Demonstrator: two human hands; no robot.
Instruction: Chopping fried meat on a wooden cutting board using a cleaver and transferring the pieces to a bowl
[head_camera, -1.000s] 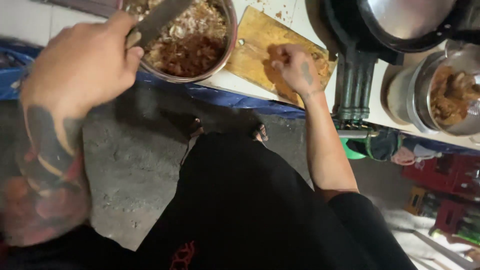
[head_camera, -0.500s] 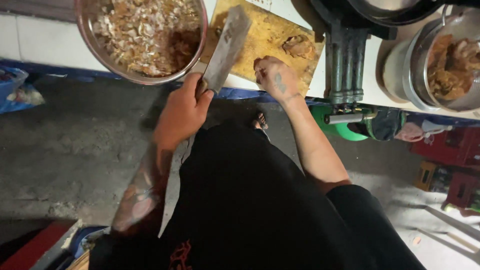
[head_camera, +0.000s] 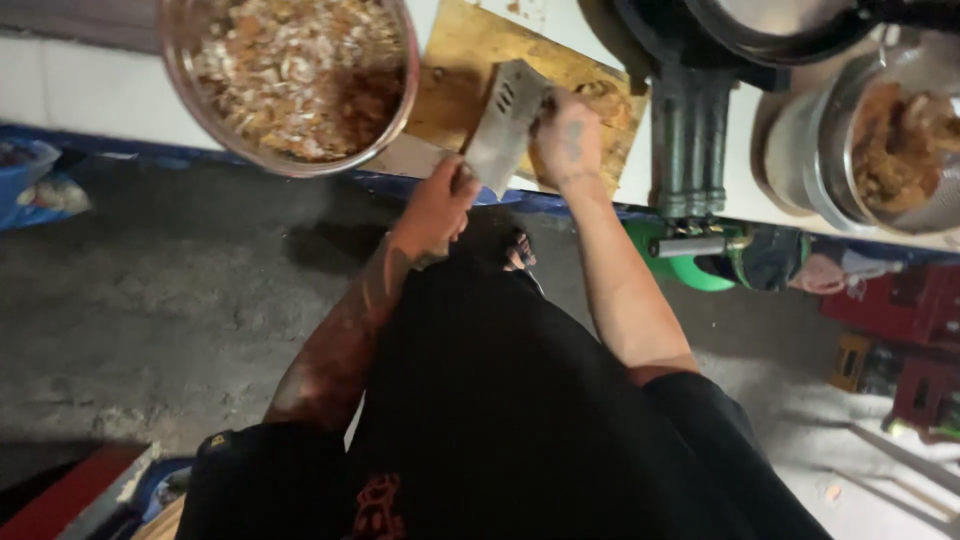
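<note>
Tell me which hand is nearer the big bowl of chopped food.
Left. The left hand grips the cleaver just below-right of the bowl; the right hand rests farther right on the cutting board.

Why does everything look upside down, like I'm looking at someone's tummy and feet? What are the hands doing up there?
The camera sits on a person's head and looks straight down, so you see their dark clothes and the grey floor below, and the counter at the top of the picture. There is no machine here, just two bare hands. The left hand grips the handle of a wide cleaver, a big flat knife, with its blade over a wooden cutting board. The right hand rests on the board, next to a brownish piece of food; what the food is I cannot tell. Beside the board stands a big metal bowl full of chopped bits. On the other side is a black stove burner, and a metal pot with more brown food.
</note>
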